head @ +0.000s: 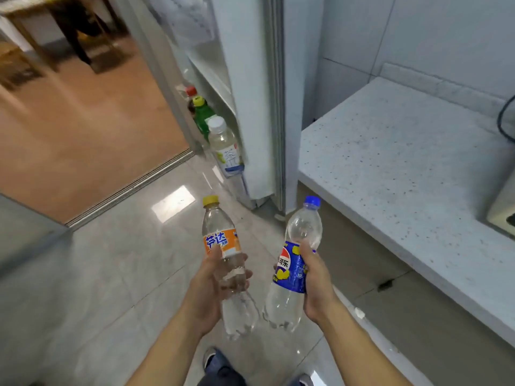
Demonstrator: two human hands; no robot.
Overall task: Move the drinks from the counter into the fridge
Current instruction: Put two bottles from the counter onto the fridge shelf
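Observation:
My left hand (207,285) grips a clear bottle with an orange label and yellow cap (220,240) around its middle. My right hand (315,282) grips a clear bottle with a blue label and blue cap (302,227). Both bottles are upright over the floor, in front of the open fridge door (245,79). In the door's lower shelf stand a pale bottle with a white cap (223,140), a green bottle with a yellow cap (202,112) and a bottle with a red cap (191,91).
The speckled white counter (404,168) runs along the right, with a dark cable (504,118) and an appliance corner (501,210) at its far right edge. Glossy grey floor tiles (117,274) lie below. A doorway threshold (131,188) leads to a brown floor on the left.

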